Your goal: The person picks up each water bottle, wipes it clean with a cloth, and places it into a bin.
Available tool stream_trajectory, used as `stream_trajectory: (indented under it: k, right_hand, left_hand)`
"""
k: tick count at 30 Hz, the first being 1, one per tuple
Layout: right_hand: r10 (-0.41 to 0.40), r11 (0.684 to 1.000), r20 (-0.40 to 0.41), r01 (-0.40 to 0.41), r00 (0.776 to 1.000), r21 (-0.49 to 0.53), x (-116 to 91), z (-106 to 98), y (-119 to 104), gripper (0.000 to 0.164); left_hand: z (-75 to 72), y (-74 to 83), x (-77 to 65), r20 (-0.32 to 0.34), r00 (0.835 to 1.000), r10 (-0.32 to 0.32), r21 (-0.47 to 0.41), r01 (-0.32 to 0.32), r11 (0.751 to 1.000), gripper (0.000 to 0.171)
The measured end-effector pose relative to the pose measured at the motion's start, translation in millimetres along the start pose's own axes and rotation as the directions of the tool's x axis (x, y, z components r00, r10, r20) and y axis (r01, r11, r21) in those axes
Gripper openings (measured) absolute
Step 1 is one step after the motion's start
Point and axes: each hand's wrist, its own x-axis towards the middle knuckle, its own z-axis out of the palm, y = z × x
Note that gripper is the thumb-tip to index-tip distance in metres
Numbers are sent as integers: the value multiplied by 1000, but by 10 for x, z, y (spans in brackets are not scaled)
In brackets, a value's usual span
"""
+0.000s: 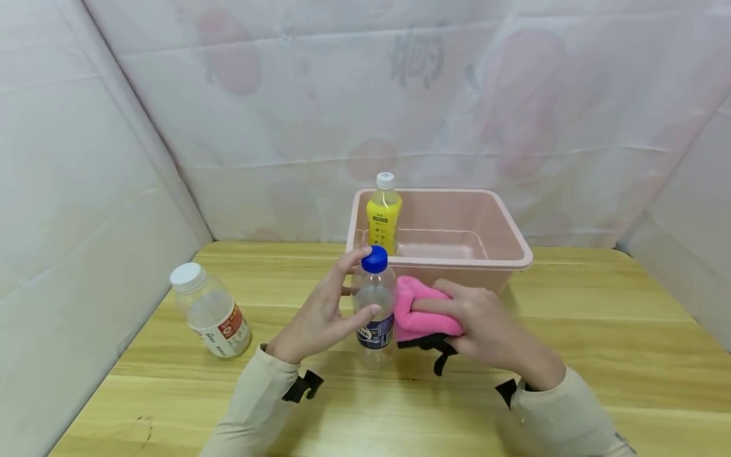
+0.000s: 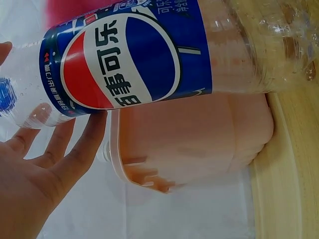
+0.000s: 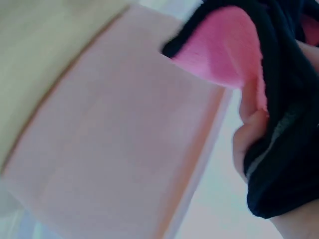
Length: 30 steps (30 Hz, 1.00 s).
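One bottle stands upright; we grip it from its left with our left hand, our right hand clutching a pink cloth just beside it.

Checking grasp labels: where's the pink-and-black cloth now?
In the head view, the pink-and-black cloth is just right of centre, gripped in the right hand, right of the blue-capped bottle and on the near side of the pink tub.

Blue-capped bottle: glossy plastic; cloth: matt, fuzzy.
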Motion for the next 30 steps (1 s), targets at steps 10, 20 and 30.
stream_trajectory:
  k: [10, 20, 30]
  right_hand:
    - [-84, 996, -241, 82, 967, -21, 163, -112, -52, 58]
    - [-86, 995, -141, 79, 986, -53, 174, -152, -54, 57]
    - [-100, 994, 55, 102, 993, -27, 84, -48, -23, 46]
  left_hand:
    - [-7, 7, -4, -1, 1000, -7, 2, 7, 1000, 77]
    - [-35, 9, -10, 26, 999, -25, 28, 25, 999, 78]
    - [-51, 7, -12, 41, 999, -14, 32, 12, 999, 79]
